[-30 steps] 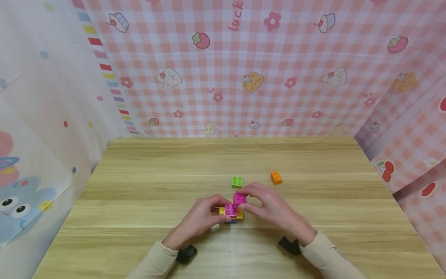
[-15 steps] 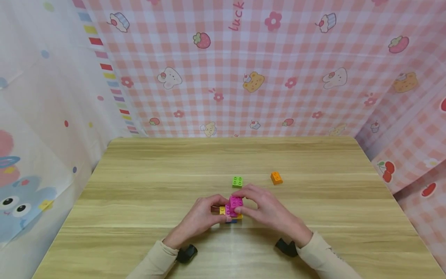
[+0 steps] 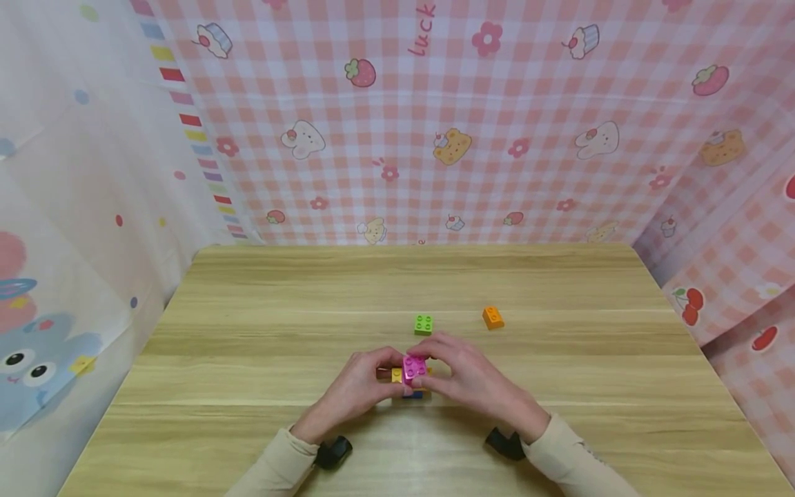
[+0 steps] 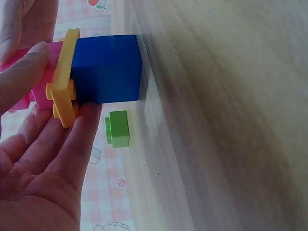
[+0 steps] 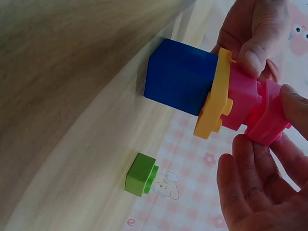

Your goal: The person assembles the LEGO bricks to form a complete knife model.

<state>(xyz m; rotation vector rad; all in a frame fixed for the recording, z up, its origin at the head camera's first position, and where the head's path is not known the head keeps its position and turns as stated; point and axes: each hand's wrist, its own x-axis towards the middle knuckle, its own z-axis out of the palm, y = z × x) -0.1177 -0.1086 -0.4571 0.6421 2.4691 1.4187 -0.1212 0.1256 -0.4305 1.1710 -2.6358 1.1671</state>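
Structurally, one smooth blue block [image 5: 180,77] carries one yellow plate [image 5: 213,96] and one lower pink brick [image 5: 242,97]. Left hand [image 3: 360,383] grasps this stack [image 4: 64,79]; above the block, right hand [image 3: 472,376] pinches one tilted, studded upper pink brick [image 5: 268,114]. Beyond it: one green brick [image 3: 423,325].

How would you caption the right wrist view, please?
Right hand holds a pink block over a blue, yellow and pink stack gripped by the left hand.
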